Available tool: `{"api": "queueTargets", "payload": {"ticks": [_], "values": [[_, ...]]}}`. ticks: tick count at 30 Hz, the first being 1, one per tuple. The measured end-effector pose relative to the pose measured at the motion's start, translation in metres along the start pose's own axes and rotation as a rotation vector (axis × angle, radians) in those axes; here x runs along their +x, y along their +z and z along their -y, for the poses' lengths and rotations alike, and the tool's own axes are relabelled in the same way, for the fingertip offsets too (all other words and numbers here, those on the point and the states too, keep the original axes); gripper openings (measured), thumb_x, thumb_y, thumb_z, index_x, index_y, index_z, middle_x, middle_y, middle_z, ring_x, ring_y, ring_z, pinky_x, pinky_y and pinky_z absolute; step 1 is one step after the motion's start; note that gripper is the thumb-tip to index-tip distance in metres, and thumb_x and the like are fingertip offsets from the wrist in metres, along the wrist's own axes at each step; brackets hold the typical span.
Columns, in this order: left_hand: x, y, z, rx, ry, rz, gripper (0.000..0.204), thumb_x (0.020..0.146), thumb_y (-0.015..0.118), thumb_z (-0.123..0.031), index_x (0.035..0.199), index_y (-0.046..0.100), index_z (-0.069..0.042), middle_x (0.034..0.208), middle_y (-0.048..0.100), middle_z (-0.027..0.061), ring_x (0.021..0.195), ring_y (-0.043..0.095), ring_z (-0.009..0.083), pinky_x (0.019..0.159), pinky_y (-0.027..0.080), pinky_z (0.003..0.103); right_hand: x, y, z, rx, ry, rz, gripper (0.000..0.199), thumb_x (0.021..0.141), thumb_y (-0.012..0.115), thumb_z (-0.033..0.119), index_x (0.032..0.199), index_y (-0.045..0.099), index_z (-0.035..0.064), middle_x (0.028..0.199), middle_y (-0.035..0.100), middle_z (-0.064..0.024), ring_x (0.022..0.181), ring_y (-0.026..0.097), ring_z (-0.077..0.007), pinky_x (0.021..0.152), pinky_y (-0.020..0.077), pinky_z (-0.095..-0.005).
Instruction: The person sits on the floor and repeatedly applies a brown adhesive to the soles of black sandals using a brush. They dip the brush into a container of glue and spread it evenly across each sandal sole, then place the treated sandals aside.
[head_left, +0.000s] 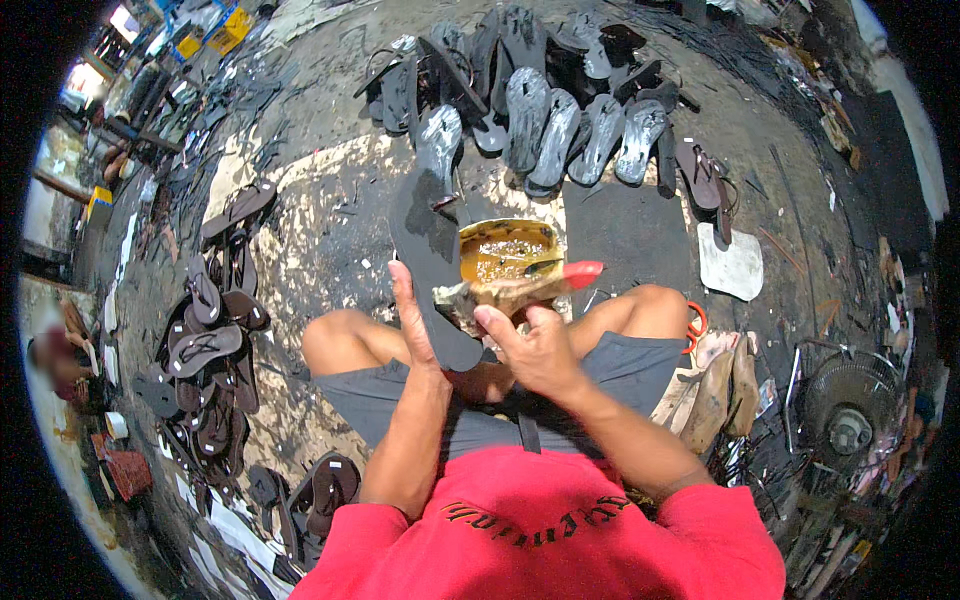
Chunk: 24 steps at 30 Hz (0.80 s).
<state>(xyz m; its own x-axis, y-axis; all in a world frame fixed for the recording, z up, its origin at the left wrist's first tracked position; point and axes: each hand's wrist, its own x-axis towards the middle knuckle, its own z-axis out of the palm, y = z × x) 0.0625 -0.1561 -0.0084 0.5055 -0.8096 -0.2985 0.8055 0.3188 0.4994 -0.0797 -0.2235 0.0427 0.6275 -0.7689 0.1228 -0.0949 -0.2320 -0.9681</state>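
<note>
My left hand (412,315) grips a long dark grey sandal sole (408,225) along its edge, tilted up in front of my lap. A darker, wet-looking patch covers part of its upper half. In my right hand (535,350) is a pale, glue-crusted applicator (505,292), its exact kind unclear. Its left end meets or overlaps the sole's lower part. Just beyond it stands a crusted tub of amber glue (507,250). A red-handled tool (582,274) lies at the tub's right side; its far end is hard to make out.
Several soles with shiny coating (558,140) lie in a cluster ahead. Piles of finished flip-flops (208,350) sit at left. On the right are orange-handled scissors (697,325), wooden shoe lasts (712,400), a white sheet (730,262) and a fan (850,410).
</note>
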Motion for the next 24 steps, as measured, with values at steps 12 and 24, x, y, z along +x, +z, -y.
{"api": "queueTargets", "payload": {"ticks": [12,24], "values": [[0.02,0.0,-0.024,-0.135,-0.067,0.22,0.066,0.099,0.05,-0.065,0.127,0.062,-0.006,0.109,0.072,0.0124,0.094,0.071,0.0255,0.088,0.058,0.044,-0.006,0.014,-0.009,-0.044,-0.369,0.201,0.028,0.089,0.074,0.015,0.116,0.072,0.008,0.114,0.071,-0.0102,0.102,0.065,-0.03,0.091,0.0483,-0.0426],[0.03,0.031,0.033,-0.232,-0.537,0.139,0.08,0.091,0.055,-0.073,0.14,0.053,-0.01,0.132,0.056,0.0229,0.114,0.06,0.0452,0.094,0.052,0.063,-0.027,-0.037,-0.015,0.241,-0.127,0.285,0.024,0.093,0.076,0.02,0.113,0.072,0.0067,0.11,0.07,-0.008,0.106,0.064,-0.0195,0.095,0.0486,-0.0353]]}}
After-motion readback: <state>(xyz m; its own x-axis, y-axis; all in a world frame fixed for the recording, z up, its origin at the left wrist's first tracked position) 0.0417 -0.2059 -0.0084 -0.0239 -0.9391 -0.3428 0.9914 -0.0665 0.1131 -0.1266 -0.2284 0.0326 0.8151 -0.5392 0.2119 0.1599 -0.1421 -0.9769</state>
